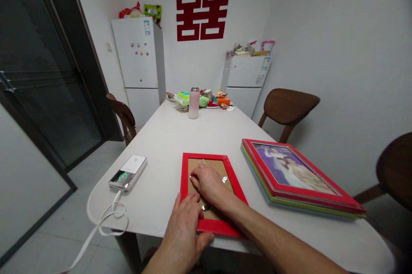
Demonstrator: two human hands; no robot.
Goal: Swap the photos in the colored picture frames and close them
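Note:
A red picture frame (236, 184) lies face down at the near edge of the table, its brown backing board (209, 164) up. Small metal clips (224, 178) sit around the board. My left hand (184, 226) holds the frame's near left corner, fingers over the left border and thumb along the near edge. Crossing over the board, my right hand (209, 181) has its fingertips pinched at a small metal clip (190, 176) on the left inner border. That clip is partly hidden by the fingers.
Right of me is a stack of frames (302, 171), a wedding photo on top. On the left a power bank (128, 173) trails a white cable (111, 214). Farther back stand a pink bottle (194, 103) and snack packets (222, 100). Wooden chairs (286, 104) flank the white table (161, 145).

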